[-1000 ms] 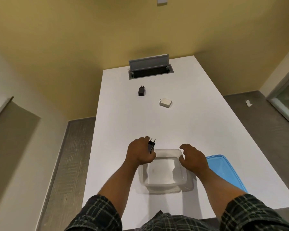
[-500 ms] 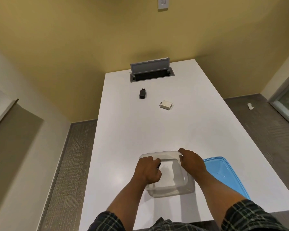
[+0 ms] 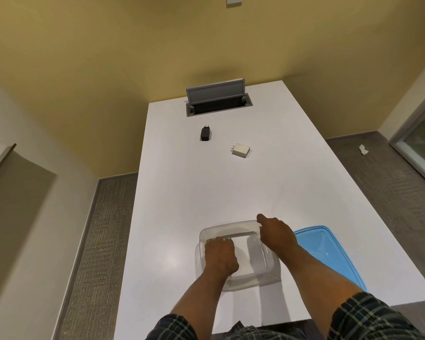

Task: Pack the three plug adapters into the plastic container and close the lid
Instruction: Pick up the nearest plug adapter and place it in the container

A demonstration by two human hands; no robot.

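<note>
- Reaching into the clear plastic container (image 3: pixel 233 228), you are lowering your left hand (image 3: pixel 220 256) toward its floor; the fingers are curled under and hidden by the back of the hand, so you cannot tell from here whether they are clamped on an adapter or loose.
- Bracing the tub, you are resting your right hand (image 3: pixel 276 235) over its far right rim, fingers draped on the edge, likely so the light box is not sliding on the smooth white table (image 3: pixel 169 192).
- Waiting just right of the container, the blue lid (image 3: pixel 329 251) is lying flat, touching or nearly touching the tub's side, placed for an easy close later.
- Sitting well apart at the far end, the black plug adapter (image 3: pixel 205 133) and the white plug adapter (image 3: pixel 241 150) are lying on the tabletop near the open cable hatch (image 3: pixel 216 99), so at least two are remaining to fetch, in my judgement.
- Reading labels is not working: no brand, print or writing is legible on any adapter, the lid or the tub.
</note>
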